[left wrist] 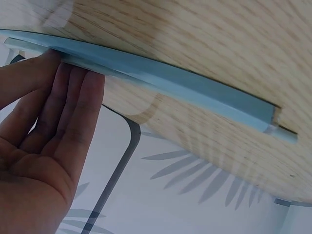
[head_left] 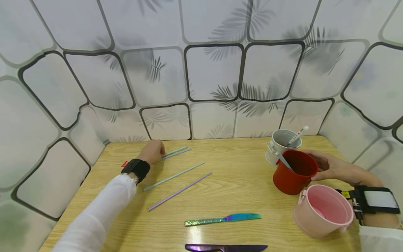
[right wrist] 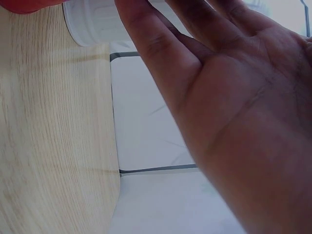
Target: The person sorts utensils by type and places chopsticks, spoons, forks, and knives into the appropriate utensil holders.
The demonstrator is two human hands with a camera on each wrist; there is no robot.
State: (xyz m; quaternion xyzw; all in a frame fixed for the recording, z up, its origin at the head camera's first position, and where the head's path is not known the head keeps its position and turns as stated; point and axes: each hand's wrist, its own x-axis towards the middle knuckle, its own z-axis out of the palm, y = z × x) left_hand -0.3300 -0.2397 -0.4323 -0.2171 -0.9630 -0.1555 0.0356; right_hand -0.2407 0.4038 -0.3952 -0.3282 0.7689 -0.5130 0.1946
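At the back left of the table my left hand [head_left: 152, 151] pinches one of two chopsticks lying side by side. In the left wrist view the fingertips and thumb of the left hand [left wrist: 51, 107] meet at the paler one's edge, beside a blue chopstick [left wrist: 195, 90]. A pale green chopstick [head_left: 174, 177] and a purple chopstick [head_left: 180, 191] lie nearer. On the right, my right hand [head_left: 337, 168] holds the side of a red bucket [head_left: 288, 182], thumb at the front and fingers behind. A flat pale-blue strip [head_left: 284, 161] leans over that bucket's rim.
A white bucket [head_left: 271, 156] with a marker [head_left: 297, 135] in it stands behind the red one. In front is a pink bucket [head_left: 315, 217]. A rainbow-coloured knife [head_left: 240, 217] and a dark purple knife [head_left: 242, 248] lie at the table's front. Patterned walls surround the table.
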